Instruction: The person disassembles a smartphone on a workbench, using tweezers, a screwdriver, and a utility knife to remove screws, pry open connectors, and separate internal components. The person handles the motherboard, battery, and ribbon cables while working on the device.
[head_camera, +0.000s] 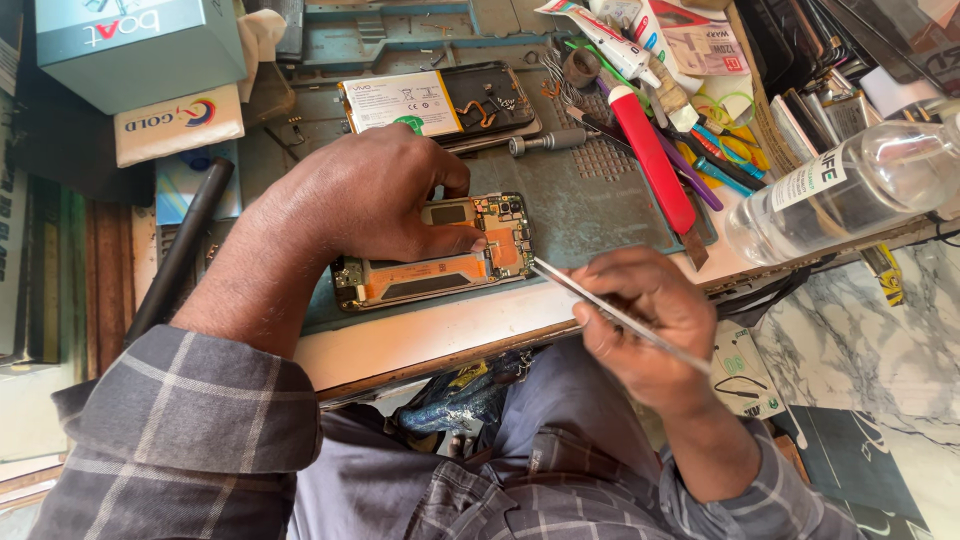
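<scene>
**Opened phone held down, tweezers at its edge**

The opened phone (430, 255) lies on the surface (450, 335), near its front edge. Left of the phone, a black rod (180, 250) leans. The left hand (370, 195) covers the phone's upper left, fingers (455, 240) pressed flat on it, holding it down. Behind the phone lies a battery (400, 102). Right of the phone, the right hand (645, 325) pinches tweezers (610, 312), tip at the phone's right edge. Farther right lie a red tool (652, 160) and a clear bottle (850, 185).
</scene>
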